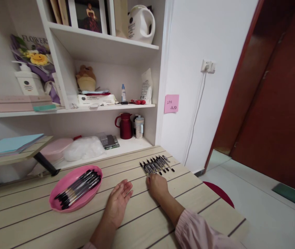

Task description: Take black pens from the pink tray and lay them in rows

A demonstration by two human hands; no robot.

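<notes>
Palm turned up and fingers loosely apart, my left hand point(118, 204) rests over the table with nothing in it. It lies to the right of a pink oval bowl point(55, 183) with a wavy rim, which holds a bundle of clear-barrelled black pens point(81, 188). My right hand point(158, 186) is closed at the near left end of a row of similar pens point(160, 164) laid side by side on the wood. Its fingertips are on the lower end of the leftmost pen point(142, 168); the exact grip is partly hidden.
The striped wooden table point(147, 221) meets a white shelf unit at the back. On the lowest shelf are a red jug point(125, 126), a pale cup point(139, 127) and a plastic bag point(83, 148). A small raised stand point(33, 148) with blue papers is at left; a red stool point(218, 193) is beyond the right edge.
</notes>
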